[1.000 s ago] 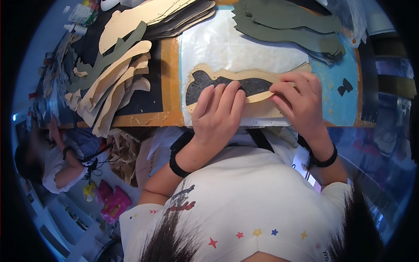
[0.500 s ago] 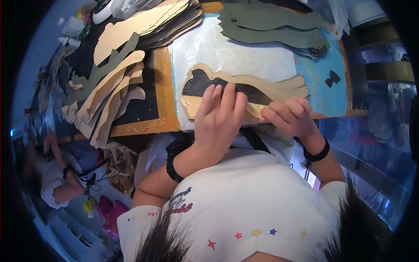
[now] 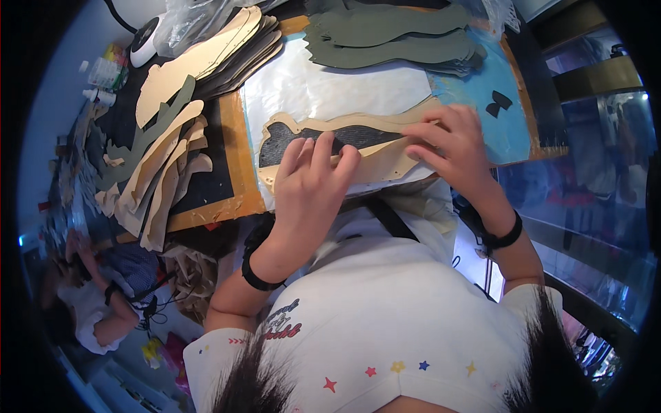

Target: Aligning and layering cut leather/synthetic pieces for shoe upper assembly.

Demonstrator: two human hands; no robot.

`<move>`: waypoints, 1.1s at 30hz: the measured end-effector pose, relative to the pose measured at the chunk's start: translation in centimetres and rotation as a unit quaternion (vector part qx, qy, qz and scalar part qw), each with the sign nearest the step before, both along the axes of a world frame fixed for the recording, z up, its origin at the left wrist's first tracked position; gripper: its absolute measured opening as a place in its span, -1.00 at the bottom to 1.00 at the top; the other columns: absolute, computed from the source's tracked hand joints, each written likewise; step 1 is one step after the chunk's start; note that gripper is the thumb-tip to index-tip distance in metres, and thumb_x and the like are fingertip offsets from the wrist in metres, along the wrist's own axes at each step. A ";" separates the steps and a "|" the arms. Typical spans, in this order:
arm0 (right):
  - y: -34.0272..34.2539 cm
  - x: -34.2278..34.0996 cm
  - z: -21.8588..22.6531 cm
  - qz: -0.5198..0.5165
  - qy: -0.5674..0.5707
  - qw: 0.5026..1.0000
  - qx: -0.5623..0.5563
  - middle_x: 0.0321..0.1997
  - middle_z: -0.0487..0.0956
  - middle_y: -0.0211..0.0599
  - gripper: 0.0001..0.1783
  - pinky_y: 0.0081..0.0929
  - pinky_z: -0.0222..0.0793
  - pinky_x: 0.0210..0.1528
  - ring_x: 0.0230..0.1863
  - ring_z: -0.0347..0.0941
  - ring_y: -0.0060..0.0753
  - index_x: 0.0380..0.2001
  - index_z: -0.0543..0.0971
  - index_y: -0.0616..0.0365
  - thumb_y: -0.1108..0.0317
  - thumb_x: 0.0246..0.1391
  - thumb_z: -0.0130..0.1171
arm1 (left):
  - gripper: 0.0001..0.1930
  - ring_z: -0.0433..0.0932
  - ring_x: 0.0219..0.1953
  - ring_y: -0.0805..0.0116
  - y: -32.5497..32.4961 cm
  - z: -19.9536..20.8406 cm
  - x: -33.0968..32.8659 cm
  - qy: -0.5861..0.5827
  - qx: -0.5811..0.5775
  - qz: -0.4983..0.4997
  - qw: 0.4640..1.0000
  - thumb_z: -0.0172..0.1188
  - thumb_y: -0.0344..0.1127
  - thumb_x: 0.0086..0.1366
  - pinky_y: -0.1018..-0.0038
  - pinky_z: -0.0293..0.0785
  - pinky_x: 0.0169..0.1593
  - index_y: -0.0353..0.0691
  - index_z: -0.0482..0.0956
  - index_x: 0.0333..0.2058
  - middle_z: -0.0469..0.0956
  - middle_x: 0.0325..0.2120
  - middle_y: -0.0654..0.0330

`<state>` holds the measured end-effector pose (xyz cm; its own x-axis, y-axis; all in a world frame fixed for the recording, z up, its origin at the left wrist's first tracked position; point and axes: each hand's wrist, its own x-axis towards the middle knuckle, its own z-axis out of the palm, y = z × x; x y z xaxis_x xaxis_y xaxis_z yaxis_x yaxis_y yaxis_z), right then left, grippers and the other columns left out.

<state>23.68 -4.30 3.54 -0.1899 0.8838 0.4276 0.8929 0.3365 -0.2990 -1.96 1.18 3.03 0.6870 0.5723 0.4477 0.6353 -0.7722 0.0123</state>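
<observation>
A curved tan cut piece (image 3: 375, 165), leather-like, lies along the near edge of the white sheet, with a dark textured strip (image 3: 297, 146) on its middle. Small holes dot its rim. My left hand (image 3: 306, 189) rests its bent, parted fingertips on the strip's lower edge and the tan below. Over the piece's right part is my right hand (image 3: 458, 148), thumb and forefinger apart, their tips at the tan margin near the strip's narrowing end. Its other fingers curl above and hide the piece's right end.
Tan pieces (image 3: 200, 51) are stacked at far left, with loose tan strips (image 3: 155, 179) nearer. Dark green pieces (image 3: 392, 31) lie at the back. Two small black scraps (image 3: 498, 103) sit on the blue surface (image 3: 513, 134). Bottles (image 3: 107, 72) stand far left; another person's arm (image 3: 103, 282) shows at left.
My right hand has let go of its pinch on the piece's lower edge and moved up, fingers spreading. My left hand stays on the piece. The whole view has shifted slightly.
</observation>
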 end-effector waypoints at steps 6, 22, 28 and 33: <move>0.4 0.1 -1.5 0.017 -0.041 0.998 0.041 -0.12 0.60 -0.50 -0.78 -0.20 0.30 0.16 0.01 0.44 -0.30 -0.23 0.70 -0.06 0.30 -0.01 0.38 | -0.73 0.48 0.08 0.13 -0.5 2.3 0.3 0.011 -0.057 -0.042 0.997 0.28 -0.45 0.06 0.22 0.34 0.32 -0.19 0.55 -0.21 0.47 0.05 0.08; 3.4 3.1 -0.5 0.125 -0.200 0.966 0.101 -0.22 0.52 -0.41 -0.84 -0.29 0.47 -0.06 -0.11 0.48 -0.28 -0.32 0.55 0.00 0.23 0.12 0.30 | -0.56 0.50 0.03 0.18 1.0 3.3 2.4 0.053 -0.139 -0.002 0.989 0.47 -0.29 0.01 0.20 0.33 0.25 -0.19 0.61 -0.09 0.60 -0.11 0.23; 3.1 5.2 -1.2 0.177 -0.204 0.953 0.136 -0.29 0.43 -0.40 -0.77 -0.28 0.45 0.11 -0.10 0.44 -0.29 -0.33 0.55 0.05 0.13 0.18 0.27 | -0.51 0.50 0.10 0.13 1.4 1.8 1.9 -0.045 -0.171 -0.031 0.984 0.48 -0.29 0.03 0.19 0.39 0.22 -0.13 0.61 -0.02 0.58 -0.07 0.20; 1.5 7.4 -2.1 0.166 -0.277 0.916 0.240 -0.13 0.54 -0.58 -0.78 -0.39 0.39 0.17 -0.02 0.41 -0.46 -0.28 0.61 -0.12 0.11 0.07 0.38 | -0.53 0.56 0.04 0.16 1.1 0.7 1.6 -0.085 -0.193 0.000 0.978 0.51 -0.22 0.01 0.23 0.45 0.11 -0.03 0.68 -0.05 0.60 -0.06 0.29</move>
<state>31.04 -2.76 1.47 -0.7187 0.4734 0.5092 0.6879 0.5906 0.4219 -0.35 2.32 3.73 0.6216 0.7214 0.3055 0.5991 -0.6890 0.4079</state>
